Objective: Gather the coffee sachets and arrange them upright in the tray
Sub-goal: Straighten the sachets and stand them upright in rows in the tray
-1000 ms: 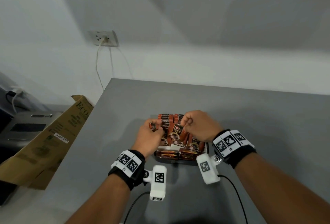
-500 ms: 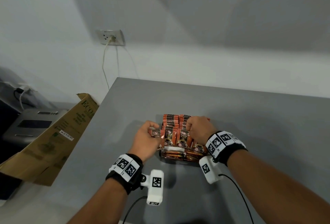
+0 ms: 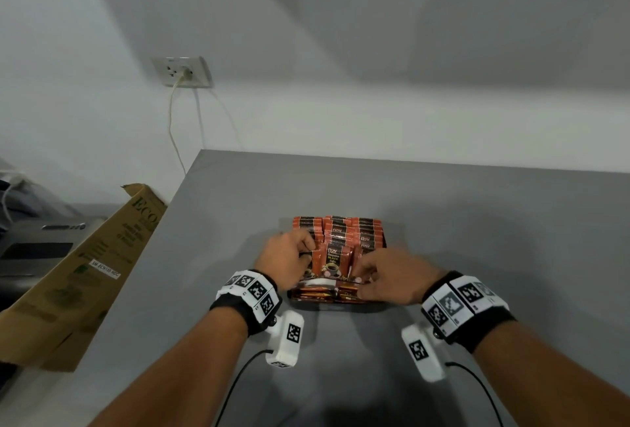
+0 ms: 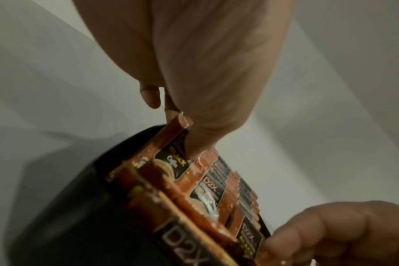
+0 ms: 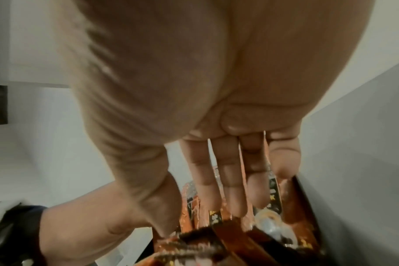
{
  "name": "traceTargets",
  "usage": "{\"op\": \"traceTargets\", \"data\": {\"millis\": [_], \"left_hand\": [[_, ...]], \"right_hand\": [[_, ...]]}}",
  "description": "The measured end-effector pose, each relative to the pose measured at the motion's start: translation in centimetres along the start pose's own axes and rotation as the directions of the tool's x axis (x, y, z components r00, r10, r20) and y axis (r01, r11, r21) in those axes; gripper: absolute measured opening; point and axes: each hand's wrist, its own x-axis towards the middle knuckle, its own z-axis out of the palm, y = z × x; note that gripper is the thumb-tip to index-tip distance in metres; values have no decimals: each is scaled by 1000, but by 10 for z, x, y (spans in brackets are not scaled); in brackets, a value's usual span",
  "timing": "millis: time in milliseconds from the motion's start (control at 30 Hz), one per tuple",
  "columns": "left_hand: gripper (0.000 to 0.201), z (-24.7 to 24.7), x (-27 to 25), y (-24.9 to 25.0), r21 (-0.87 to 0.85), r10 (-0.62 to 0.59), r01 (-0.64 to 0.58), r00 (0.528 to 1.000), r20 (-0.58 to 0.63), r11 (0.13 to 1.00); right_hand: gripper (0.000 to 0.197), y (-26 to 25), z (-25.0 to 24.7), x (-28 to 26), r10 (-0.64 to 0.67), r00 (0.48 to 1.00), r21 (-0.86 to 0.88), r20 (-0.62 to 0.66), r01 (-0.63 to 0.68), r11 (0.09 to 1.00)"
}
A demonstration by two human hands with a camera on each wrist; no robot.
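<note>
A black tray on the grey table holds several rows of orange-brown coffee sachets standing upright, with a few sachets lying flat at its near edge. My left hand is at the tray's left side. In the left wrist view, thumb and finger of this hand pinch the top corner of an upright sachet beside the tray wall. My right hand is at the front right. Its straight fingers press against upright sachets, thumb near the flat ones.
A flattened cardboard box leans at the table's left edge, beside a grey machine. A wall socket with a plugged cable sits behind. The bare grey table top spreads to the right and behind the tray.
My right hand came down from the top of the rows to the tray's front right and its fingers straightened. The left hand stays at the left side with a sachet.
</note>
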Motion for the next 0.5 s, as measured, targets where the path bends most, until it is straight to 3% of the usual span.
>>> {"op": "traceTargets", "data": {"millis": [133, 300, 367, 433, 500], "left_hand": [[27, 3, 3, -8, 43, 11, -9, 999, -50, 999], [22, 3, -5, -8, 117, 65, -48, 988, -143, 992], [21, -1, -15, 1, 6, 75, -75, 994, -80, 997], [21, -3, -27, 10, -85, 102, -94, 991, 91, 992], [25, -1, -37, 14, -36, 134, -129, 969, 209, 991]], "right_hand": [[38, 4, 10, 0, -12, 1000, 26, 0, 12, 1000], [26, 6, 16, 5, -57, 998, 23, -35, 58, 998], [23, 7, 20, 7, -72, 995, 4, -62, 72, 997], [24, 6, 24, 9, -90, 993, -40, -81, 87, 995], [24, 5, 28, 12, -112, 989, -85, -100, 104, 991]]}}
